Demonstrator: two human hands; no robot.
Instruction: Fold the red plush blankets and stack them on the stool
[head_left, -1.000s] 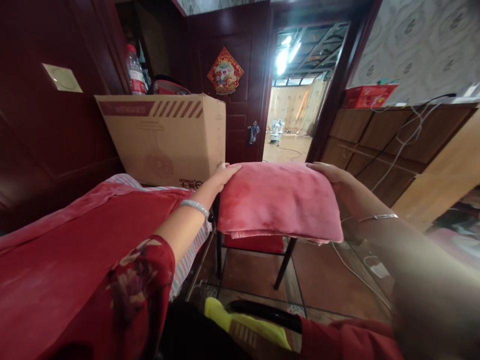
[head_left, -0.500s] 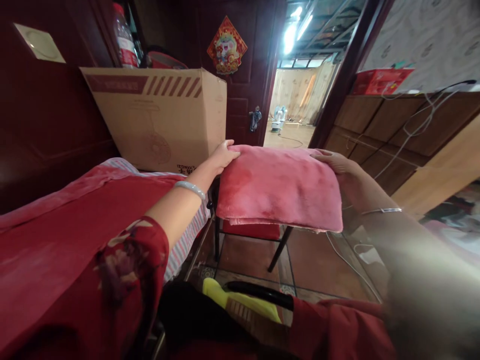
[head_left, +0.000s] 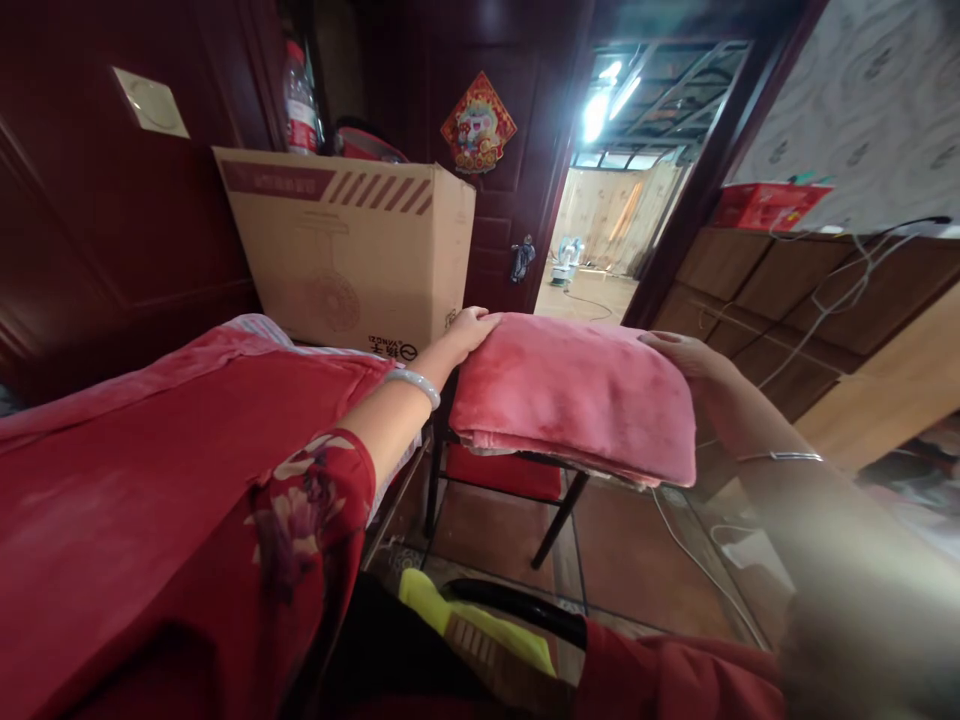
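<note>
A folded pink blanket (head_left: pixel 577 395) lies across a chair with a red seat (head_left: pixel 510 470) in front of me. My left hand (head_left: pixel 471 328) grips the blanket's far left corner, fingers curled over its edge. My right hand (head_left: pixel 686 355) holds the far right corner, fingers wrapped over the fabric. A bangle sits on each wrist, and my left sleeve is red with flowers.
A red cover (head_left: pixel 150 470) spreads over the bed at left, with a large cardboard box (head_left: pixel 352 250) at its far end. Behind stand a dark red door (head_left: pixel 487 160) and an open doorway (head_left: pixel 600 230). Wooden cabinets (head_left: pixel 825 290) run along the right; cables trail on the floor.
The view has shifted slightly. The blanket sits a little lower and more to the right. Both hands stay on its far corners.
</note>
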